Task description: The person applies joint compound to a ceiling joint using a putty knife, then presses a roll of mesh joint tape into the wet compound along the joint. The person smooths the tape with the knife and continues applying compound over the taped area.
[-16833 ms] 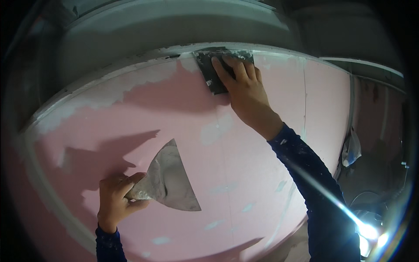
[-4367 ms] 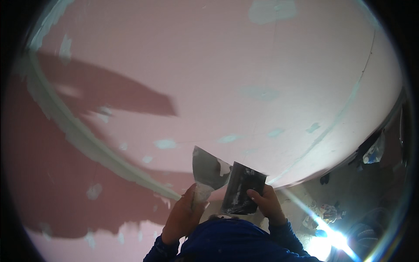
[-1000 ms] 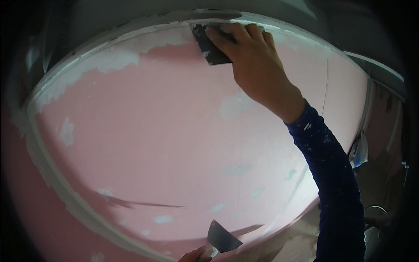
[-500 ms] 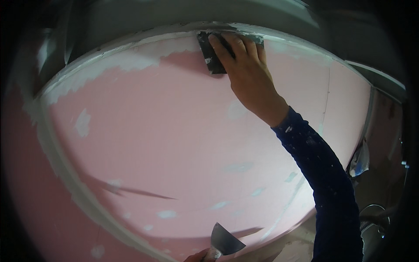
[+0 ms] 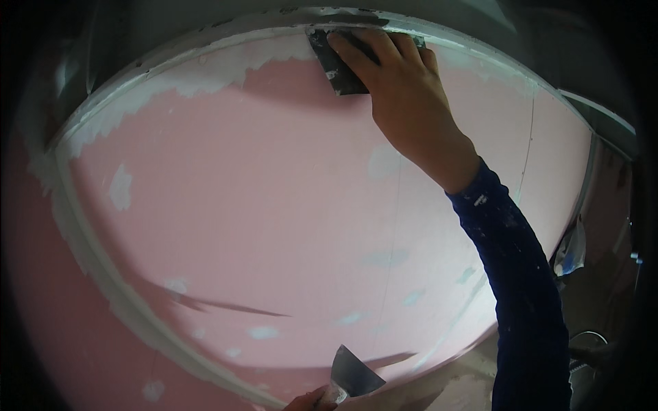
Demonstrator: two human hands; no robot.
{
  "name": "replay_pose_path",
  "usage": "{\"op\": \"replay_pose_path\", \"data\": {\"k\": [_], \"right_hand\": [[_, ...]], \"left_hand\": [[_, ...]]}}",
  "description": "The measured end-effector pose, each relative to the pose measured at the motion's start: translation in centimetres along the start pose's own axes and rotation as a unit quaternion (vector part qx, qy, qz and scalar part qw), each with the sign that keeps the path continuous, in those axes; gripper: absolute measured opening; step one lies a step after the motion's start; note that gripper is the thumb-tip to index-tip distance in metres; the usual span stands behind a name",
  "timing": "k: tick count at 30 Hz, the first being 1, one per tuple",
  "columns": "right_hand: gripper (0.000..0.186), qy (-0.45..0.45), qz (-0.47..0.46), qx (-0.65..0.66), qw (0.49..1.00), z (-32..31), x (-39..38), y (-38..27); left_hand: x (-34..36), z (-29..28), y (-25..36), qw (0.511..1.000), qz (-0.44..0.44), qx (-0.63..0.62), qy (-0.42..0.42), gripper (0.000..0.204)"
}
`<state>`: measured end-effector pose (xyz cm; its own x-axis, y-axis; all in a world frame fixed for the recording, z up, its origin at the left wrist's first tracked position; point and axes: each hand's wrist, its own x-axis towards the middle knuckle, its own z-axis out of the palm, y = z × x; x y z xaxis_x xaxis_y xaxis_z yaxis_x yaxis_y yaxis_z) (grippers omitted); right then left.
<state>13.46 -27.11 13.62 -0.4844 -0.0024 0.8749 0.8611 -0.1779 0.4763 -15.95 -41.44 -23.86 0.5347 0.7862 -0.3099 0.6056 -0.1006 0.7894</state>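
Note:
My right hand is closed on a dark rectangular scraper, which lies against the pink wallboard along its top edge, where pale filler runs in a ragged band. My thumb and fingers spread over the scraper's back, and my dark blue sleeve, speckled with pale marks, follows down the right side. At the bottom middle my left hand, mostly cut off by the frame, grips the handle of a wide steel putty knife, its blade pointing up.
A pale edge trim borders the board's top, below a dark grey surface. A filled corner seam curves down the left. At the right hang a plastic bag and, lower, a curved metal hoop above the floor.
Since 4.4 seconds ago my right hand has risen from beside my left to the board's top edge. Over the last second it has shifted only slightly, with the view bobbing.

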Motion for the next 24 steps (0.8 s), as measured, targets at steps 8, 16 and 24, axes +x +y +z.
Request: {"op": "replay_pose_path", "data": {"k": [8,16,24], "right_hand": [[0.065,-0.104,-0.009,0.090,0.990,-4.4,-1.5,-0.5],[0.074,-0.025,0.044,0.009,0.999,-1.3,-1.6,3.6],[0.076,-0.081,0.050,0.055,0.994,-3.6,-5.3,1.9]], "left_hand": [[0.5,0.1,-0.9,0.996,0.081,0.046,0.009,0.056],[0.0,1.8,-3.6,0.995,0.095,0.006,0.031,0.052],[0.4,2.3,-5.0,0.991,0.114,0.009,0.065,0.043]]}}
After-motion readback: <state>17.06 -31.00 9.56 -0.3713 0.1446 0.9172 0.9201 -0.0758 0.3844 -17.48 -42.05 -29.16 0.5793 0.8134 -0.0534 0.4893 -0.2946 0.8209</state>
